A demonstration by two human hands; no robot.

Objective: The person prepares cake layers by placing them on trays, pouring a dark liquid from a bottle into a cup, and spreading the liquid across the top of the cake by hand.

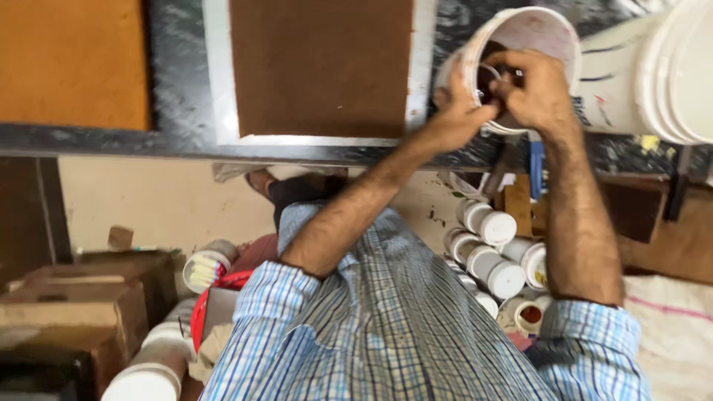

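Head view: left hand [454,111] and right hand [536,89] both grip the rim of a white bucket [531,33] lying on its side on the dark shelf [178,89].

A brown board [321,67] lies on the dark counter [178,89] ahead of me; I place everything by it. Left of it lies an orange board [70,63]. Right of it stands a stack of white buckets [661,70]. Below it and to the right, white-capped jars [494,256] crowd together. Far below it to the left sit cardboard boxes [74,312], with a red thing [215,297] beside them.
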